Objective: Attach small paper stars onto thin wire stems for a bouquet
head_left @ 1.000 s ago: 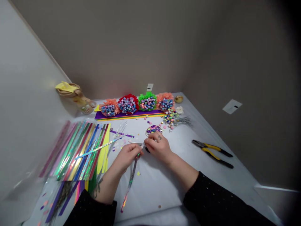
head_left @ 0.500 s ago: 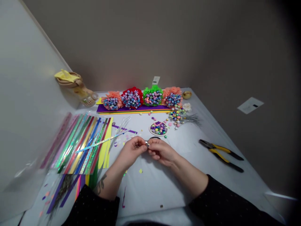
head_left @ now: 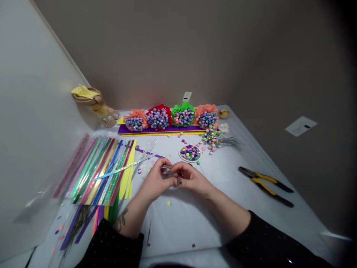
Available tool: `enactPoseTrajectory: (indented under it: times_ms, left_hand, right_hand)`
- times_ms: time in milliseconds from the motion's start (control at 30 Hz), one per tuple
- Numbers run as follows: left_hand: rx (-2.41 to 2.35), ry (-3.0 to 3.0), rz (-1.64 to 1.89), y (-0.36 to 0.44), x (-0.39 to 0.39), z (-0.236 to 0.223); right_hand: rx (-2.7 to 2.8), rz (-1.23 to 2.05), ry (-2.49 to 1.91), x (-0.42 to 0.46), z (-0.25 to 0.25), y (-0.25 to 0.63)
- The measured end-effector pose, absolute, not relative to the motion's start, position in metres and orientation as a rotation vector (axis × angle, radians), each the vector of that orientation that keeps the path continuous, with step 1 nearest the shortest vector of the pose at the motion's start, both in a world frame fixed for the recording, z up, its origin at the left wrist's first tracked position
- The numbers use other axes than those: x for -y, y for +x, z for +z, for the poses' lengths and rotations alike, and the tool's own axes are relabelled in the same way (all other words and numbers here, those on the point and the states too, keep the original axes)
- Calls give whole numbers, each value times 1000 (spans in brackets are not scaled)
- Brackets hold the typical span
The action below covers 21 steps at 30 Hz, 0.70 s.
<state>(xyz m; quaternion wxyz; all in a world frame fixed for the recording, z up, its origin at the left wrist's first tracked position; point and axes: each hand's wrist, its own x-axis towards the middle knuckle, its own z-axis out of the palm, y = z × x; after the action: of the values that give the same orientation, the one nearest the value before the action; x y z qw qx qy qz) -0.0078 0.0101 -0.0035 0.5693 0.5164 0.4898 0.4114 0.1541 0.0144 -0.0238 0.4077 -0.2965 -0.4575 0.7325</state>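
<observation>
My left hand and my right hand meet above the middle of the table, thumbs and fingertips pressed close together. A small shiny silvery strip shows partly at the left fingertips; fingers hide the rest. Both hands are closed around this spot. Just beyond them stands a round dish filled with small folded paper stars in purple, pink, green and yellow. Left of my left hand, a long holographic paper strip lies across a fan of coloured metallic strips.
Pliers with yellow-black handles lie at the right. Four star bouquets, including a red one, line the back on purple sheets. Wired stars lie behind the dish. A tape dispenser stands back left. Paper scraps dot the table.
My fingers have shifted from a fingertip pinch on the silvery piece to a more rounded grip, with thumbs together lower down. The whole view has shifted slightly.
</observation>
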Motion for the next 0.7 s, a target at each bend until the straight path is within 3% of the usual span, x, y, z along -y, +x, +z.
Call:
enactPoseTrajectory:
  times_ms: [167, 467, 700]
  left_hand:
    - [-1140, 1363, 1092, -4, -4, 0]
    - [-1269, 1152, 975, 4, -2, 1]
    - [-1280, 1086, 981, 5, -3, 3]
  right_hand:
    - [1278, 1619, -747, -13, -21, 155]
    - [1503, 1163, -1307, -3, -13, 150]
    - [1677, 1062, -1342, 1, -11, 148]
